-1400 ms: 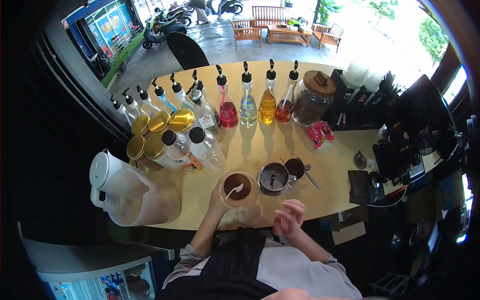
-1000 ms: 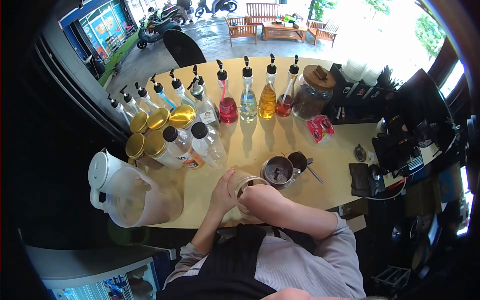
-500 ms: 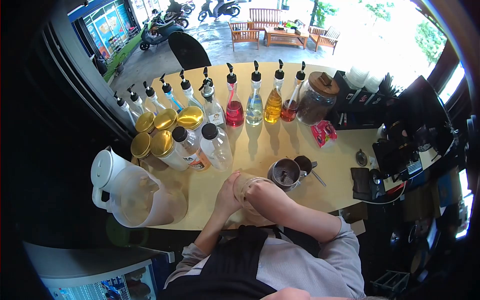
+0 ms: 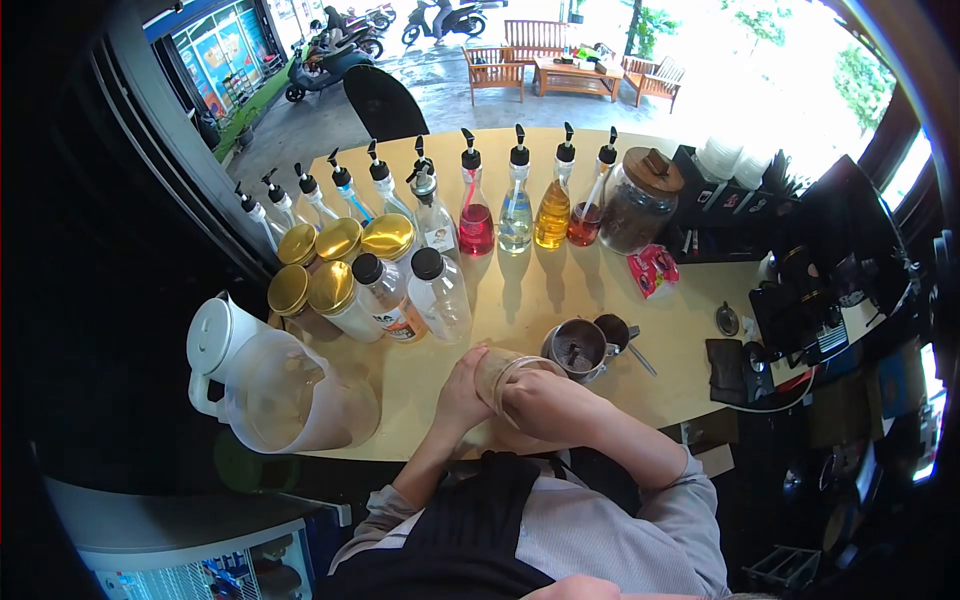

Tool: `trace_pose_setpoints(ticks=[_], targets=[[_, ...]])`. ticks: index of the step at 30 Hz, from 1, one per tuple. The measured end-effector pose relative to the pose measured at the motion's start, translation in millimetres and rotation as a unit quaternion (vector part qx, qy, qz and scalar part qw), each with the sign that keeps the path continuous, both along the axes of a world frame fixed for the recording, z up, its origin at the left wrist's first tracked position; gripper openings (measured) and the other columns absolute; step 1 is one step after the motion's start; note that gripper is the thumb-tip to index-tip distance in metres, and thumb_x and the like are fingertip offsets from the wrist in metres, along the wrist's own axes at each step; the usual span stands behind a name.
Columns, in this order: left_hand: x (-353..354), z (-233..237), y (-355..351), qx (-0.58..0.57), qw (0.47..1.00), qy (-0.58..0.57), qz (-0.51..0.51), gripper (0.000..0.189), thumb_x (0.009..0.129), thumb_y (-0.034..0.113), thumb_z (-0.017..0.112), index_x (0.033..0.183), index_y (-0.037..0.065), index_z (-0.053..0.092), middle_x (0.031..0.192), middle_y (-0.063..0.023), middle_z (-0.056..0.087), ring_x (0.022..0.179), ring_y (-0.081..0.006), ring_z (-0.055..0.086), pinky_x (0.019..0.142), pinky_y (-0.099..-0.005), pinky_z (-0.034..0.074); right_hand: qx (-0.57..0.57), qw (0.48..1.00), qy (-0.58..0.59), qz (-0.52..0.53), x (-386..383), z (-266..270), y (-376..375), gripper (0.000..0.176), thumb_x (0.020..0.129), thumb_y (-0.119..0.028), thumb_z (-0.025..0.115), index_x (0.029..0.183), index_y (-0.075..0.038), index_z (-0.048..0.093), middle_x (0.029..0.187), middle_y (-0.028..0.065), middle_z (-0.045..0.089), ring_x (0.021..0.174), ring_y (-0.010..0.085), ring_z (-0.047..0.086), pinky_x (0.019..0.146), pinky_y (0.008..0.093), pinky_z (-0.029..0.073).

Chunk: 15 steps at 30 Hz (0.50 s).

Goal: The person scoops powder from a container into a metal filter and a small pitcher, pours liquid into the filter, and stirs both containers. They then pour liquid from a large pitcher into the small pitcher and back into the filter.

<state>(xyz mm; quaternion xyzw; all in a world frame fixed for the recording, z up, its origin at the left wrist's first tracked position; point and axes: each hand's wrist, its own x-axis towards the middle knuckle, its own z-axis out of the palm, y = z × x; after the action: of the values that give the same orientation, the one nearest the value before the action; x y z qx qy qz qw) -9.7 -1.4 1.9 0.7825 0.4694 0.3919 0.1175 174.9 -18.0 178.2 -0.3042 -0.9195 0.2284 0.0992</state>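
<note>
White jug (image 4: 208, 340) left; remotely I see left hand (image 4: 462, 394) wrapped round jar (image 4: 490, 376) over counter (image 4: 650, 400), right hand (image 4: 540, 400) in its mouth, can't tell what it holds. Metal cup (image 4: 578, 345) just beside: a rightward jerk could tip it.

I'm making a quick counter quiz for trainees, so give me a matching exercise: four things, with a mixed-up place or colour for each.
1 Left hand
2 Right hand
3 Larger metal mug
4 Packet

A pinkish red
B at the held jar's mouth
C silver-grey
D around the held jar's side

Pairs: 1-D, 2-B, 3-C, 4-A
</note>
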Motion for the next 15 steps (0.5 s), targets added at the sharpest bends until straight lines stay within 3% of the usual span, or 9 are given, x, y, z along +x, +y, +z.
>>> trace_pose_setpoints(ticks=[2,3,5,9,11,12,13,15], targets=[[0.6,-5.2,2.1,0.004,1.000,0.019,0.016,0.084,0.065,0.036,0.083,0.132,0.002,0.044,0.132,-0.0171,0.054,0.120,-0.0333,0.054,0.100,-0.0398,0.047,0.007,0.993,0.110,-0.034,1.0,5.9,-1.5,0.008,0.082,-0.006,0.060,0.081,0.001,0.063,0.075,0.0176,0.064,0.074,0.0352,0.064,0.069,0.0421,0.051],[1.4,0.6,1.1,0.004,1.000,0.019,0.016,0.084,0.065,0.036,0.083,0.132,0.002,0.044,0.132,-0.0171,0.054,0.120,-0.0333,0.054,0.100,-0.0398,0.047,0.006,0.993,0.110,-0.034,3.2,7.3,-1.0,0.008,0.082,-0.006,0.060,0.081,0.001,0.063,0.075,0.0176,0.064,0.074,0.0352,0.064,0.069,0.0421,0.051],[2.5,12.6,-2.4,-0.055,0.998,-0.019,0.019,0.087,0.064,0.036,0.084,0.133,0.002,0.044,0.130,-0.0165,0.055,0.119,-0.0332,0.055,0.099,-0.0403,0.047,-0.005,0.981,0.185,-0.062,9.6,9.5,0.2,0.011,0.088,-0.009,0.058,0.089,0.001,0.062,0.076,0.0180,0.064,0.072,0.0340,0.065,0.066,0.0391,0.051],[4.2,15.7,-2.2,-0.056,0.998,-0.032,0.011,0.088,0.063,0.035,0.085,0.133,0.002,0.044,0.130,-0.0155,0.055,0.118,-0.0333,0.056,0.098,-0.0407,0.048,-0.089,0.949,0.257,-0.157,19.5,17.4,-4.3,0.012,0.090,-0.009,0.057,0.092,0.003,0.061,0.080,0.0179,0.065,0.072,0.0324,0.066,0.064,0.0376,0.051],[5.4,19.9,-2.2,-0.092,0.994,-0.062,0.017,0.089,0.062,0.035,0.086,0.133,0.002,0.044,0.130,-0.0150,0.055,0.117,-0.0335,0.056,0.097,-0.0407,0.048,-0.153,0.912,0.308,-0.224,26.5,9.7,-4.5,0.014,0.095,-0.009,0.054,0.095,0.004,0.060,0.075,0.0128,0.064,0.065,0.0209,0.065,0.060,0.0307,0.050],[5.3,18.7,-2.0,-0.094,0.994,-0.062,0.015,0.089,0.062,0.035,0.086,0.133,0.002,0.044,0.130,-0.0150,0.055,0.117,-0.0335,0.056,0.097,-0.0407,0.048,-0.177,0.879,0.368,-0.248,25.3,9.5,-7.3,0.021,0.100,-0.010,0.046,0.094,0.003,0.062,0.071,0.0048,0.064,0.060,0.0057,0.058,0.055,0.0214,0.047],[4.8,17.2,-1.4,-0.098,0.993,-0.065,0.012,0.089,0.062,0.034,0.086,0.133,0.003,0.044,0.131,-0.0148,0.054,0.117,-0.0336,0.056,0.097,-0.0409,0.048,-0.178,0.878,0.368,-0.250,28.3,7.2,-7.6,0.021,0.100,-0.010,0.046,0.094,0.003,0.062,0.071,0.0048,0.064,0.060,0.0057,0.058,0.055,0.0214,0.047],[3.6,13.8,0.3,-0.102,0.992,-0.068,0.007,0.089,0.062,0.034,0.086,0.134,0.003,0.044,0.131,-0.0145,0.054,0.116,-0.0336,0.056,0.097,-0.0411,0.048,-0.241,0.809,0.442,-0.303,37.0,0.4,-6.3,0.023,0.100,-0.012,0.045,0.092,0.002,0.061,0.071,0.0064,0.064,0.057,0.0073,0.057,0.052,0.0212,0.045]])
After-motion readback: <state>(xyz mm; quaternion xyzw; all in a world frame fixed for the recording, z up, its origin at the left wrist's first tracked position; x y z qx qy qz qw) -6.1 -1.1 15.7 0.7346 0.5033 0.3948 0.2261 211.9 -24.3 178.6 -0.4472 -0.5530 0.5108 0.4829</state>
